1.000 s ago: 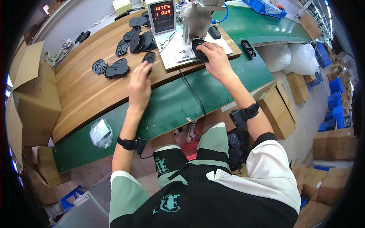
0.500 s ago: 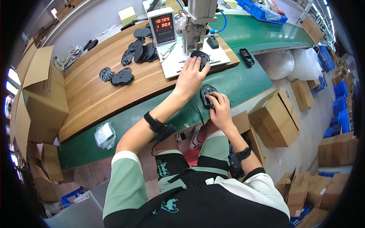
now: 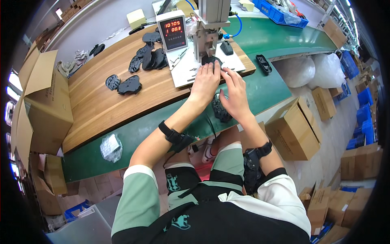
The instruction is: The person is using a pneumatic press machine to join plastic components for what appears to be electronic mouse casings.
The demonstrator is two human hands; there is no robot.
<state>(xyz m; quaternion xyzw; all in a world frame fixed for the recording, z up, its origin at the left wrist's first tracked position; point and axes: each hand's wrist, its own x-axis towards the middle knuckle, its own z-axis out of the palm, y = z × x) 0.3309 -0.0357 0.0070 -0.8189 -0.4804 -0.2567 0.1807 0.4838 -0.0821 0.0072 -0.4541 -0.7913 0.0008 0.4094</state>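
A black rounded plastic shell (image 3: 211, 60), shaped like part of a computer mouse, sits on the white base plate (image 3: 183, 77) beneath the press head (image 3: 206, 40). My left hand (image 3: 205, 83) is closed on its near side, fingers straight and close together, thumb hidden. Beside it, my right hand (image 3: 235, 93) is open, its stretched fingers reaching to the shell's right edge. Partly under the right hand, a second black oval part (image 3: 220, 109) with an openwork surface lies on the green bench (image 3: 260, 87).
A counter with a red display (image 3: 172, 30) stands left of the press. Several black parts (image 3: 154, 59) lie on the wooden board (image 3: 95, 103). A small dark block (image 3: 226, 47) rests on the plate, and a black tray-like part (image 3: 263, 64) to the right. Cardboard boxes (image 3: 290, 130) flank the bench.
My right hand has let go of the oval part on the green bench and moved up to the shell under the press. My left hand stays at that shell, its fingers now straighter.
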